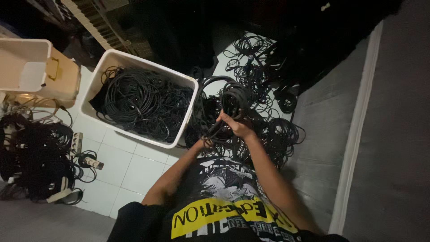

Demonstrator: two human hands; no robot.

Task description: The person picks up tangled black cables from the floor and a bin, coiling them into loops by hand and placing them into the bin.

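Black rubber-sheathed cable, wound into a loose coil (233, 104), hangs between the person's two hands just above the floor. The right hand (239, 127) is clenched around the upper strands of the coil. The left hand (202, 144), lower and partly hidden behind the loops, seems to grip the same bundle, though its fingers are too dark to make out fully. Such a coil looks limp and springy rather than stiff, moderately heavy, and likely to unwind or snag unless it is held across all its turns at once, which is about where the right hand grips.

Beneath and around the hands lies a tangled heap of more black cables (273, 134) on the white tiled floor (139, 166). Just left of the hands stands a white rectangular plastic tub (190, 107), filled with coiled black cable. Further left sit another dark pile of cables with white power strips (36, 157) and a beige lidded plastic box (67, 76).
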